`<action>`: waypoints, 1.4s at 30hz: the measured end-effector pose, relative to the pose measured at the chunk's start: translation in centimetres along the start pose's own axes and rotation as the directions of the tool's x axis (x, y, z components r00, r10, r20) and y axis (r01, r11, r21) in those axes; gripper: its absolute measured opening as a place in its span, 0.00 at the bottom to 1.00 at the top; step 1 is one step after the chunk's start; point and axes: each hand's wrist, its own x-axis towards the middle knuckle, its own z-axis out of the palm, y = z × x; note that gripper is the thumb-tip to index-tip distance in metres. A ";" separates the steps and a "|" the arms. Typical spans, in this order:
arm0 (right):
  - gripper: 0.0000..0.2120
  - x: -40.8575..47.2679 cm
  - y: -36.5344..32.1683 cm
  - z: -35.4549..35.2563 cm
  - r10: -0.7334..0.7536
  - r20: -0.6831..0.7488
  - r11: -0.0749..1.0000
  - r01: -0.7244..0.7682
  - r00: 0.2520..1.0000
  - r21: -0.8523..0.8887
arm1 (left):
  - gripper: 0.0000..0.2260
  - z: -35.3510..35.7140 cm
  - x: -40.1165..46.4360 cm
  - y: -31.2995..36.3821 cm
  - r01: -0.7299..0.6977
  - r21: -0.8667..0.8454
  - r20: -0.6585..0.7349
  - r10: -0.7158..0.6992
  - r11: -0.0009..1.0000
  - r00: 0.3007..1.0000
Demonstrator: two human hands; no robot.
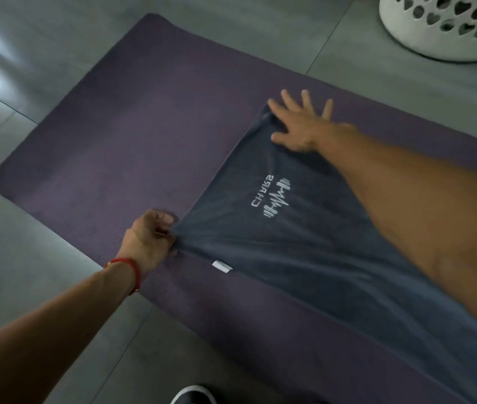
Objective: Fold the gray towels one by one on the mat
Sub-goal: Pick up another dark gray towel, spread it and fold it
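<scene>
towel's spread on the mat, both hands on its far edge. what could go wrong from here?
1. The left hand pinches one corner of the gray towel, bunching it; creases may get folded in.
2. The right hand only presses flat, so that corner may slip.
3. The towel runs out of frame on the purple mat; its other end can't be checked.

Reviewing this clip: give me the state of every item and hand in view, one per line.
gray towel: spread flat on the mat, logo side up, unfolded.
purple mat: unrolled on the floor.
left hand: pinches the towel's near corner.
right hand: fingers spread, presses the far corner.
white basket: stands on the floor beyond the mat, contents hidden.
</scene>
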 end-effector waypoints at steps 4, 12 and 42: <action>0.34 -7.3 -2.1 5.6 -0.052 -0.118 0.996 0.060 0.992 0.066 | 0.07 0.1 -0.1 0.4 -0.023 0.129 -0.037 0.028 0.991 0.999; 0.24 -30.8 3.3 15.0 0.023 -0.444 0.995 0.025 0.896 0.101 | 0.15 4.7 -5.2 3.9 -0.805 0.591 0.580 0.671 0.043 0.462; 0.08 -47.5 9.7 24.3 0.217 -0.560 0.969 -0.247 0.800 0.023 | 0.15 13.7 -7.7 4.7 -0.869 0.243 0.817 0.574 -0.430 -0.056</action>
